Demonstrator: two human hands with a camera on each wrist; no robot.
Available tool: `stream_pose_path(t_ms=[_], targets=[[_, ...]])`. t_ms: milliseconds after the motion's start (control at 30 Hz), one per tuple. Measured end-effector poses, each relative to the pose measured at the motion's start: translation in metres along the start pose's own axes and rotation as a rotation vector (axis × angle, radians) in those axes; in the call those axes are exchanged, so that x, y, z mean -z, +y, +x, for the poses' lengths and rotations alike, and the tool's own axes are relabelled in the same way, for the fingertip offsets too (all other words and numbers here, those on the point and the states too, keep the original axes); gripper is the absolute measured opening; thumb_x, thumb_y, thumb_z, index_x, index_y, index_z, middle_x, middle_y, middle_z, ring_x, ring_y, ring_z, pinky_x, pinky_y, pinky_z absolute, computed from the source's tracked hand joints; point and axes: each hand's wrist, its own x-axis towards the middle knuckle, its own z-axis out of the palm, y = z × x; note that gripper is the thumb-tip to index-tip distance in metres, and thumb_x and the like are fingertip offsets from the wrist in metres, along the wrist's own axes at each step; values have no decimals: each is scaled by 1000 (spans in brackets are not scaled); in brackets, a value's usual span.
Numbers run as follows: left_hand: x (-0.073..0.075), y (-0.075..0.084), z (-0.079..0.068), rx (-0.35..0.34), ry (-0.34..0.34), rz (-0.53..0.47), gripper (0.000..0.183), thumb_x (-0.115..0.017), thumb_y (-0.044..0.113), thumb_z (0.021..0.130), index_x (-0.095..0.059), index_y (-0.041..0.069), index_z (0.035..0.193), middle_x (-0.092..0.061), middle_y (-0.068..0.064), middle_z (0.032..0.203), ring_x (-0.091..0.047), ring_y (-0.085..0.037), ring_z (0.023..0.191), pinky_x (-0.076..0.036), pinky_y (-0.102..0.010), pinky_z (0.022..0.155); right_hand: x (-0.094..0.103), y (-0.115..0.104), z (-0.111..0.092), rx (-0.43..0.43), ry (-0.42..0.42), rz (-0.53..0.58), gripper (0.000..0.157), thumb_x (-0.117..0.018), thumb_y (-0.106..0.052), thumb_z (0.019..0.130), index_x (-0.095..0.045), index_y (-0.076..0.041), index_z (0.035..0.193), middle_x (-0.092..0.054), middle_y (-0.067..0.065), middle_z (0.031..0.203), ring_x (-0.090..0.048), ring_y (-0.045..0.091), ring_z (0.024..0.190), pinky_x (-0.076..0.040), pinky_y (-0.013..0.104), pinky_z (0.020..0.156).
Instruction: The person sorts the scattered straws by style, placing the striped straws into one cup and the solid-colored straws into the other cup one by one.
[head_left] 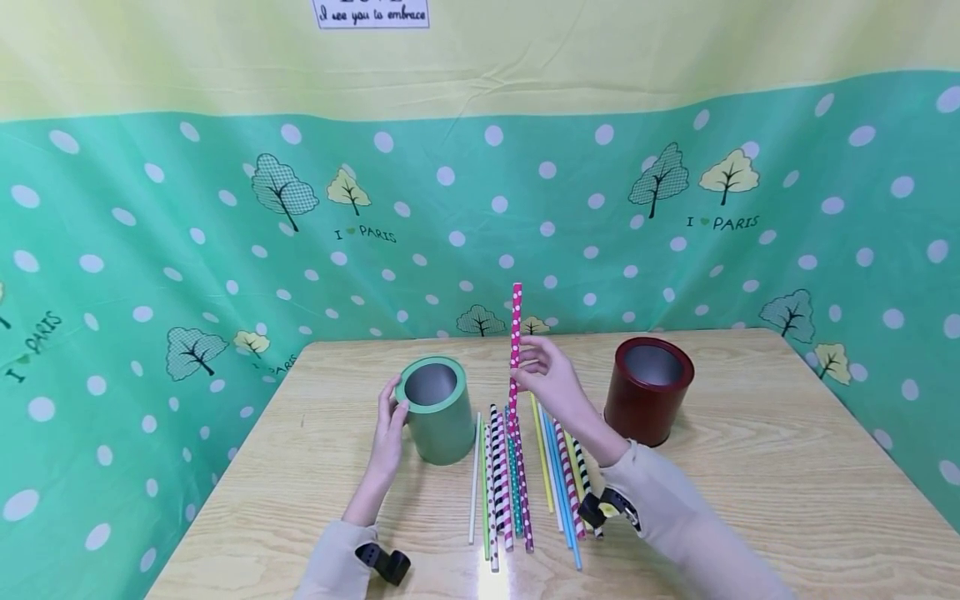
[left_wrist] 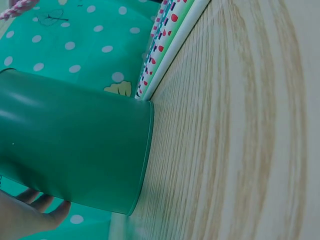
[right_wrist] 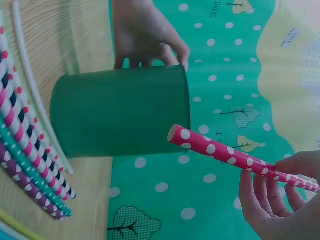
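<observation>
A pink paper straw with white dots (head_left: 516, 317) stands nearly upright above the table, pinched between the thumb and fingers of my right hand (head_left: 553, 379). In the right wrist view the straw (right_wrist: 220, 151) appears close to the green can's rim, with its open end toward the can. My left hand (head_left: 388, 425) rests against the left side of the green can (head_left: 442, 429), fingers touching the rim and wall. That open can stands upright; its inside looks grey in the head view. Below my right hand lie several patterned paper straws (head_left: 501, 492) side by side.
A dark red can (head_left: 647, 408) stands upright at the right on the wooden table (head_left: 750, 483). A second group of straws, blue, yellow and striped (head_left: 562, 492), lies right of the first. Behind the table hangs a green dotted cloth (head_left: 420, 275).
</observation>
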Motion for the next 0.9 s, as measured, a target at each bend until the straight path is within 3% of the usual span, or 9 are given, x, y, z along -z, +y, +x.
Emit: stream_pose_path(t_ms=[167,467,900], targets=[[0,-1,0,-12,-4,1,44,-31,18,96,-21,11,138,-40,-24,118,-41,-8,99,-32,-38,86,-10,-12,2,30,13,31,41,-56,5,78,-43,1,118,-55,20,103,-55,25,88,-51,30,72],[0,-1,0,-19,2,8,44,-30,17,96,-21,10,138,-41,-24,117,-42,-7,98,-33,-36,85,-25,-30,7,59,35,127,36,-58,3,79,-45,2,112,-55,17,101,-55,24,91,-50,29,76],[-1,-1,0,-12,11,-5,44,-31,17,96,-21,10,138,-40,-24,122,-40,-11,104,-33,-38,88,-46,-29,17,117,19,248,28,-58,2,81,-46,3,106,-56,16,97,-57,17,84,-49,39,79]])
